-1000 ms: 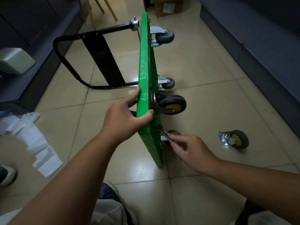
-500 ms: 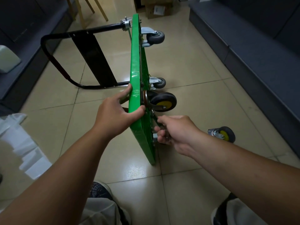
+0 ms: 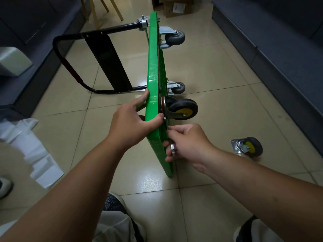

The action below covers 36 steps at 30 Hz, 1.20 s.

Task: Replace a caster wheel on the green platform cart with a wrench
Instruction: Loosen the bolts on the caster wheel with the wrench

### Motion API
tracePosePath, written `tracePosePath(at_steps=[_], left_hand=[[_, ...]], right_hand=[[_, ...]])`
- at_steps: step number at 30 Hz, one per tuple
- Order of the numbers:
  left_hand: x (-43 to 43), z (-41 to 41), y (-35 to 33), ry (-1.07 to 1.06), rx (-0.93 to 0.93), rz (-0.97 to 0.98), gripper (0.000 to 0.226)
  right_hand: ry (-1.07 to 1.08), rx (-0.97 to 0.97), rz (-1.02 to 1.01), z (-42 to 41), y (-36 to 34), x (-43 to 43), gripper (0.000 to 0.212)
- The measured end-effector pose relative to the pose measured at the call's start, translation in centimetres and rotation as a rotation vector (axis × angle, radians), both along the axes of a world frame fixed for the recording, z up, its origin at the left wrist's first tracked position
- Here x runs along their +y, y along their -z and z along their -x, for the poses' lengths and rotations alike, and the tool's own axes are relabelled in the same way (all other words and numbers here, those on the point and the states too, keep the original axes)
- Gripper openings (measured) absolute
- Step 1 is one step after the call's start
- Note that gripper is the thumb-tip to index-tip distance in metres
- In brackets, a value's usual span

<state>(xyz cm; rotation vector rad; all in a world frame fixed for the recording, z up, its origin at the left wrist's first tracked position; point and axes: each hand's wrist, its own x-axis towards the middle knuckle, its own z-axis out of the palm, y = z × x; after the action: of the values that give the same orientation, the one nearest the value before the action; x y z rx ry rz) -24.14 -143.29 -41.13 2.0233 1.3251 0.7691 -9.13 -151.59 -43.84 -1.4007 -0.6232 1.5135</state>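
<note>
A: Where is the cart, and how does it look?

B: The green platform cart (image 3: 153, 67) stands on its long edge on the floor of glossy beige tiles (image 3: 227, 105), with the deck upright. Its black folding tube handle (image 3: 70, 70) reaches out to the left. The underside faces right. It carries a grey caster wheel (image 3: 174, 37) at the far corner, a smaller grey caster wheel (image 3: 180, 87) lower down, and a bigger black caster wheel with a yellow hub (image 3: 183, 110). A second black-and-yellow caster (image 3: 248, 147), with its metal plate, lies loose on the tiles, well apart to the right.

A: And the hands?

B: The left hand (image 3: 134, 124) grasps the upper edge of the deck, with the thumb over the rim just beside the bracket of the black wheel. The right hand (image 3: 188, 142) is curled against the underside below that wheel. Its fingers pinch a silver metal piece (image 3: 173, 149) (only a small part shows, so I cannot tell if this is the wrench).

A: What about the room?

B: Dark blue-grey sofas (image 3: 279, 63) run along both sides. White paper sheets (image 3: 38, 154) lie on the floor at the left. Pale wooden chair legs (image 3: 97, 11) and a brown cardboard box (image 3: 174, 7) stand at the far end.

A: Any writing?

B: The box carries a white label, but its print is too small to read.
</note>
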Motion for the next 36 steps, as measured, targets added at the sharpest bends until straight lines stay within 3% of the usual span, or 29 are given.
tracePosePath(at_steps=[5, 13, 18, 22, 27, 30, 36], left_hand=[[0.1, 0.3, 0.1, 0.001, -0.012, 0.018, 0.103], [0.3, 0.0, 0.1, 0.02, 0.007, 0.007, 0.103], [0.3, 0.0, 0.1, 0.028, -0.014, 0.023, 0.102], [0.2, -0.1, 0.0, 0.026, -0.007, 0.014, 0.103], [0.1, -0.2, -0.1, 0.015, 0.001, 0.019, 0.104], [0.0, -0.2, -0.1, 0.012, 0.004, 0.02, 0.103], [0.1, 0.0, 0.1, 0.002, -0.024, 0.011, 0.102]], right_hand=[[-0.062, -0.1, -0.141, 0.3, 3.2, -1.3, 0.024], [-0.087, -0.663, -0.458, -1.7, 11.0, -0.9, 0.048], [-0.123, -0.806, -0.615, -2.6, 12.4, 0.1, 0.05], [-0.142, -0.739, -0.535, -4.2, 10.7, -1.7, 0.047], [-0.087, -0.354, -0.176, -3.9, 5.6, -4.3, 0.038], [-0.009, -0.23, -0.034, -2.9, 2.8, -3.0, 0.02], [0.049, -0.036, 0.117, -2.0, -1.2, 0.7, 0.01]])
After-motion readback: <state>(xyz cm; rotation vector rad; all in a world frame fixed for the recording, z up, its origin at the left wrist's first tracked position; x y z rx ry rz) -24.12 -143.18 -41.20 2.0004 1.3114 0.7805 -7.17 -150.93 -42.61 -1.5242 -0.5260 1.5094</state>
